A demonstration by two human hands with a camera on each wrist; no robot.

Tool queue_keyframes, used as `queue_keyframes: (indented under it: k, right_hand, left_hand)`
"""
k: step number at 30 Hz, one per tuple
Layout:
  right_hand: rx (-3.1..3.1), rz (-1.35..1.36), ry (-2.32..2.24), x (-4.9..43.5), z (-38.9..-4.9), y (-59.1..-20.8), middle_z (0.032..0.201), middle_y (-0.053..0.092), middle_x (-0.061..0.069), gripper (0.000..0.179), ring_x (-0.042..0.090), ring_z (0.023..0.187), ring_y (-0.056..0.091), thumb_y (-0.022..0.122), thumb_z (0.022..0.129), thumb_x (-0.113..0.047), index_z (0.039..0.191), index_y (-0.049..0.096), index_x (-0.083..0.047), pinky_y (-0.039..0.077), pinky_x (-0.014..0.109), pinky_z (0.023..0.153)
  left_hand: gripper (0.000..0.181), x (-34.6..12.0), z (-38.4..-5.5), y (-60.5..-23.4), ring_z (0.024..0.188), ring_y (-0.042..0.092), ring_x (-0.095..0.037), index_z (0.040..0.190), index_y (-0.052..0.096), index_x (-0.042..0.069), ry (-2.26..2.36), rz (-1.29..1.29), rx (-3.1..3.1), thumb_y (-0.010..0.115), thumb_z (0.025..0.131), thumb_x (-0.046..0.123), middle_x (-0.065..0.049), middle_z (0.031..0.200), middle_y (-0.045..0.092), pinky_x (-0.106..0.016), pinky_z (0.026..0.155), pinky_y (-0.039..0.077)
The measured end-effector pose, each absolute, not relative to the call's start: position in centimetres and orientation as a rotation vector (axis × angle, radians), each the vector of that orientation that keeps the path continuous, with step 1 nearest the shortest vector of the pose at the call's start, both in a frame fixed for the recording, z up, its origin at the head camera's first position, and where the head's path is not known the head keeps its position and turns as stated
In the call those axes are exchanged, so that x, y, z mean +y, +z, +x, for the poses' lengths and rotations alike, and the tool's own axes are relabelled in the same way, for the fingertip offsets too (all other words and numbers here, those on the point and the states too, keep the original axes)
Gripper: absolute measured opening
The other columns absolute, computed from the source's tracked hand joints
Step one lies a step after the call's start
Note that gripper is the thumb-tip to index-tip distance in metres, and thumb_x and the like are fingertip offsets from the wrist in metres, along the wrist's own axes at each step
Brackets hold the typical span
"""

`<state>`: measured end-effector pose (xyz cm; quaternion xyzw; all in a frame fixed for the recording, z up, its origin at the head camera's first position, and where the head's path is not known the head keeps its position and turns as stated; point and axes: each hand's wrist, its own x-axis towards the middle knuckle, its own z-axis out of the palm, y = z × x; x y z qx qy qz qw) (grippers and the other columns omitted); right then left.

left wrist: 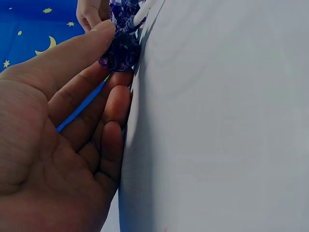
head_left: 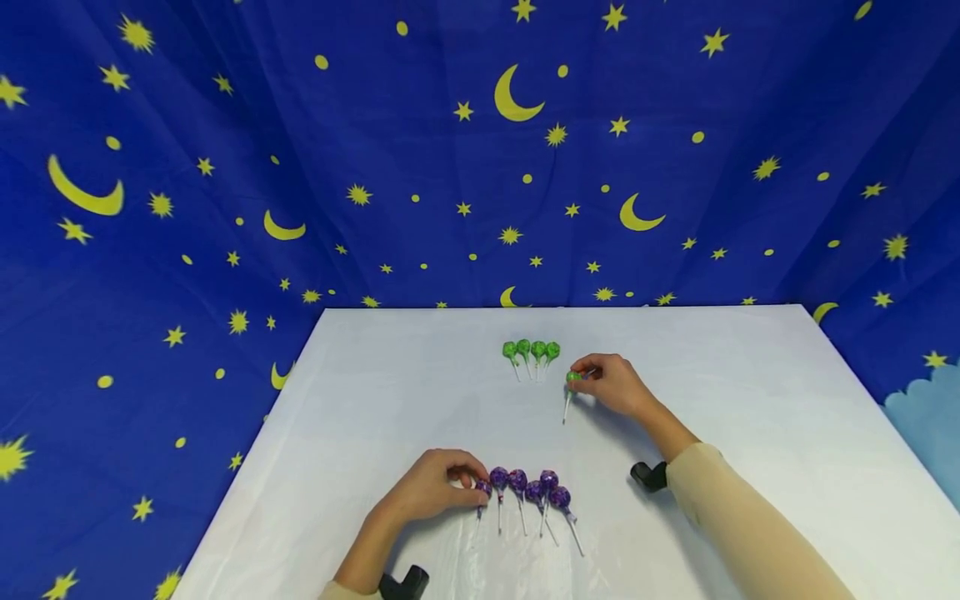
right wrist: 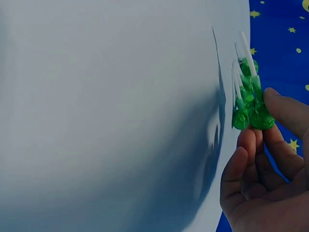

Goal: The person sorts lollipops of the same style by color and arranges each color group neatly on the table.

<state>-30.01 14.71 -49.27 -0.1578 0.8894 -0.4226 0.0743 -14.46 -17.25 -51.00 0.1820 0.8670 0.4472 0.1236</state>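
Between thumb and fingers, my right hand (head_left: 611,383) pinches a green-wrapped lollipop (head_left: 573,379) by its head, its white stick pointing toward me. Just left of it, several green lollipops (head_left: 538,350) lie in a row, sticks toward me. Nearer the front, my left hand (head_left: 438,483) pinches the head of a purple lollipop (head_left: 483,488) at the left end of a row of purple lollipops (head_left: 517,480). In the left wrist view, the thumb and fingers close around the purple head (left wrist: 120,55). The right wrist view shows the held green lollipop (right wrist: 260,116) in front of the others.
All the lollipops are on a white-covered table (head_left: 360,367). A blue cloth (head_left: 420,125) with yellow moons and stars hangs behind and beside it. Black devices are at both wrists, one (head_left: 648,477) by the right sleeve and one (head_left: 405,583) by the left.
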Motion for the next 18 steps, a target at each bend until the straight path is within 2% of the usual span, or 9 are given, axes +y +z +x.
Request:
queue_keyframes:
  k: [8, 18]
  right_hand:
    - [2.725, -0.437, -1.238, 14.3, -31.6, -48.7, 0.097, 0.066, 0.005, 0.029, 0.021, 0.083, 0.059, 0.076, 0.084, -0.026, 0.107, 0.07, -0.01, 0.047, 0.035, 0.066]
    - [2.717, -0.343, -1.228, 13.7, -32.6, -49.4, 0.1, 0.065, 0.009, 0.033, 0.023, 0.088, 0.058, 0.075, 0.085, -0.027, 0.11, 0.068, -0.006, 0.047, 0.035, 0.068]
  left_hand:
    - [0.022, -17.2, -14.7, -51.0, 0.075, 0.059, -0.008, 0.097, 0.073, 0.023, 1.341, 0.547, 2.52, 0.081, 0.078, 0.033, 0.008, 0.086, 0.067, -0.031, 0.076, 0.047]
    - [0.021, -17.5, -14.3, -51.2, 0.075, 0.059, -0.007, 0.097, 0.073, 0.024, 1.337, 0.543, 2.51, 0.08, 0.079, 0.033, 0.01, 0.087, 0.067, -0.03, 0.076, 0.047]
